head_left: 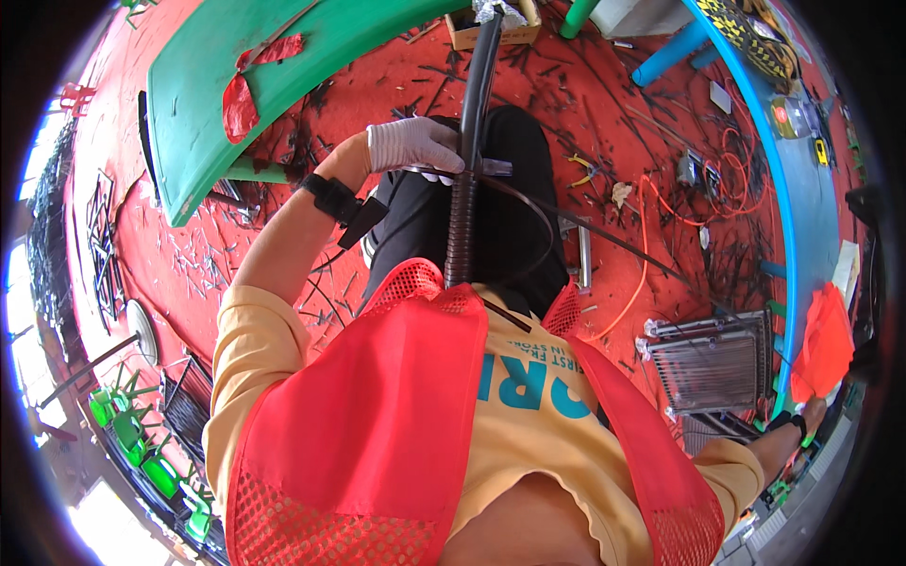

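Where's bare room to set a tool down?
Green table: either side of its red cloth strip. Blue table: the stretch between the yellow tape measure and the orange-red cloth. Crowded: the blue table's far end, the cloth's near end by the right hand, and the littered red floor.
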### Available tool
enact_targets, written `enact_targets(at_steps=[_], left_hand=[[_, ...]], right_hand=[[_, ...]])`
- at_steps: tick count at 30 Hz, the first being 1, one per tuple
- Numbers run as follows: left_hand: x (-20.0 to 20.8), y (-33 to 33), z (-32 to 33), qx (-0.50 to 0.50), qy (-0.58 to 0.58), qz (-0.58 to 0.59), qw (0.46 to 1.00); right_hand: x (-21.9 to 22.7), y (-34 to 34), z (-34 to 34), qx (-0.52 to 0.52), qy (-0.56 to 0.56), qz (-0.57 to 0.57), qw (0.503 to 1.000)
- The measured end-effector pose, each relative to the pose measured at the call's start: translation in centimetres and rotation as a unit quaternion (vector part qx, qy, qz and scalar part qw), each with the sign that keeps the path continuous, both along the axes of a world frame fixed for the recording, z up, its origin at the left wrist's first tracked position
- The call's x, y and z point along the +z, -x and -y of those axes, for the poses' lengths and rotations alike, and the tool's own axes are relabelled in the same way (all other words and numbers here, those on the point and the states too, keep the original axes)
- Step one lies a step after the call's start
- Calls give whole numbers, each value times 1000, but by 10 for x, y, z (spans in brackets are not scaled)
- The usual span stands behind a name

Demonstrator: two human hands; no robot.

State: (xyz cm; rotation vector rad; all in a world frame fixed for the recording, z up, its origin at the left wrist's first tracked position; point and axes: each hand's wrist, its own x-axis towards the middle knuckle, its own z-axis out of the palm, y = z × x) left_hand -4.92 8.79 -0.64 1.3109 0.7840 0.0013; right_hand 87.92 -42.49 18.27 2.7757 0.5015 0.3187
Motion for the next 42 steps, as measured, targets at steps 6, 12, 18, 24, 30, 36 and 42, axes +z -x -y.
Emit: enact_targets(at_steps=[6,12,18,24,30,36,42], left_hand=[[5,-1,-1,-24,-56,-46,997],[12,0,8,5,9,18,1000],[17,1,8,-12,-9,0,1000],[17,-3,8,-15,-13,21,1000],[17,-2,9,-1,5,13,1000],[17,-1,11,14,15,25,999],[12,1,7,7,-10,20,1000]], right_hand=[[-112,227,-202,360,97,-61,926],[-223,598,-368,666,-202,-401,596],[-182,664,-383,657,-276,-329,619],[-176,668,-390,702,-273,-255,607],[-181,674,-398,616,-139,-447,634],[-193,651,-398,512,-129,-667,526],[-244,412,-323,459,15,-592,662]])
